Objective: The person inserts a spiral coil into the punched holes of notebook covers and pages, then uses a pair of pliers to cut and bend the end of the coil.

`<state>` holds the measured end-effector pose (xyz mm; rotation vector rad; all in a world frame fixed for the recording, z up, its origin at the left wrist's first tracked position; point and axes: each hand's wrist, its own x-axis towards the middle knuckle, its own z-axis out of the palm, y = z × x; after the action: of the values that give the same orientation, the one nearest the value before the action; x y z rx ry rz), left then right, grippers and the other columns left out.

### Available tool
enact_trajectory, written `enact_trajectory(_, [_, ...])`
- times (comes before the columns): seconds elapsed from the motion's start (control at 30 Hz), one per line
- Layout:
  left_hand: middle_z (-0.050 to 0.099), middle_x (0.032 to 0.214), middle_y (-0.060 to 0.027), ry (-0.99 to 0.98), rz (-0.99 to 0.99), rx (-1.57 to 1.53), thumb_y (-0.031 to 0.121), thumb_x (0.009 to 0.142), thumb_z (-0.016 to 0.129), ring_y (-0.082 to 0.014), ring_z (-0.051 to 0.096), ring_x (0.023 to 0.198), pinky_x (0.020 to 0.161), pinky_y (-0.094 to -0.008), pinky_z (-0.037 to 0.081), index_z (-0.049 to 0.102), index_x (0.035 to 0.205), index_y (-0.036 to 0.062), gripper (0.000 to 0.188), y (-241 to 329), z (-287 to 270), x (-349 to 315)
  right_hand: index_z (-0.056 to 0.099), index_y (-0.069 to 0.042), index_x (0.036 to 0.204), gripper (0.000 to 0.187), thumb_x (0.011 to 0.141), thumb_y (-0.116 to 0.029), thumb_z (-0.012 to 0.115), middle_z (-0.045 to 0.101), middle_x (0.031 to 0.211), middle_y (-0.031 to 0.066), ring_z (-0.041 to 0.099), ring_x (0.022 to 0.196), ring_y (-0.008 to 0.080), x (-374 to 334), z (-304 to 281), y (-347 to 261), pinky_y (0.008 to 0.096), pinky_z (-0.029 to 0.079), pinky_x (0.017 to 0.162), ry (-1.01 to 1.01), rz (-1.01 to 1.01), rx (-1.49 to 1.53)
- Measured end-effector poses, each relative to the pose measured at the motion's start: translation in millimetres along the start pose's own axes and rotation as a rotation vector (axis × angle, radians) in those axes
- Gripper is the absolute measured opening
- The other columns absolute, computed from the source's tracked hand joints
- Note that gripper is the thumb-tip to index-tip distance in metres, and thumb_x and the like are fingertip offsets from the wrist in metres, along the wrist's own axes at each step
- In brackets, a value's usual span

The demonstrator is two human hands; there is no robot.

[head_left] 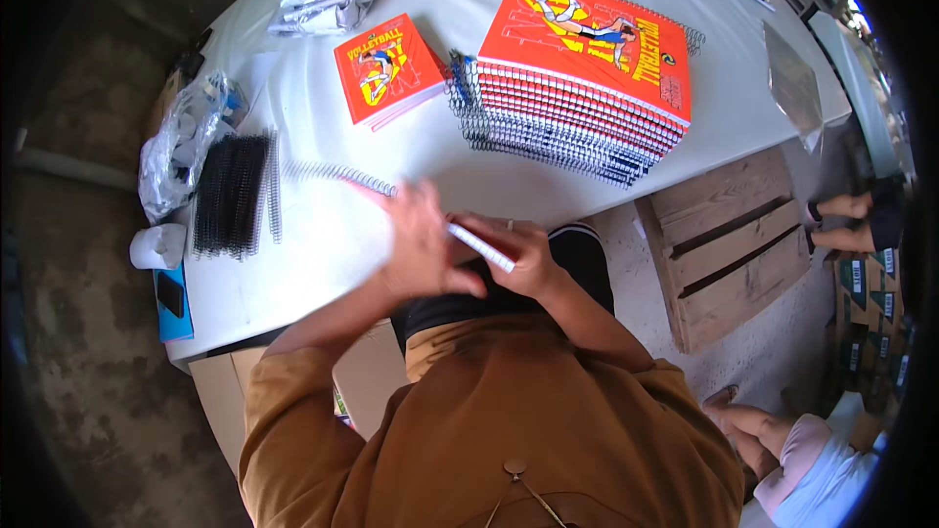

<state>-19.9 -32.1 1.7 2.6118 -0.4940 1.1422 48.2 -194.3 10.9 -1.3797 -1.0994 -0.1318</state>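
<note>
Your right hand (528,259) holds a slim, tilted, white-edged notebook (484,247), while a thin grey coil (364,178) shows at your left hand (416,242), too blurred to tell its grip.

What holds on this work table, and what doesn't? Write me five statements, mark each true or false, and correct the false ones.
1. The right hand grips a white-edged block of pages. True.
2. A loose spiral coil is at the fingers of the left hand. True.
3. The tall notebook stack is to the left of the small notebook pile. False: the stack is to the right of it.
4. The bunch of black coils lies on the white table. True.
5. The phone lies on the tall notebook stack. False: it lies on a flat blue thing at the table's left edge.
</note>
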Motion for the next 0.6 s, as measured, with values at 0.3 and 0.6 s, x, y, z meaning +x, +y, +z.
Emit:
enact_trajectory(0.3, [0.022, 0.138, -0.0309, -0.083, 0.132, -0.136, 0.071, 0.073, 0.045, -0.0532, 0.024, 0.124, 0.103, -0.0609, 0.013, 0.026, 0.131, -0.0136, 0.105, 13, 0, 2, 0.056, -0.007, 0.119, 0.053, 0.067, 0.002, 0.063, 0.061, 0.111, 0.0125, 0.064, 0.091, 0.0291, 2, 5, -4, 0.0347, 0.052, 0.075, 0.01, 0.082, 0.034])
enact_trajectory(0.6, [0.021, 0.134, -0.0338, -0.039, 0.071, -0.203, 0.085, 0.061, 0.042, -0.0519, 0.02, 0.126, 0.098, -0.0683, 0.013, 0.025, 0.136, -0.0083, 0.121, 23, 29, -26, 0.056, -0.003, 0.117, 0.045, 0.073, 0.002, 0.062, 0.065, 0.1, 0.0157, 0.066, 0.084, 0.028, 6, 3, -2, 0.0348, 0.053, 0.07, 0.04, 0.106, -0.008])
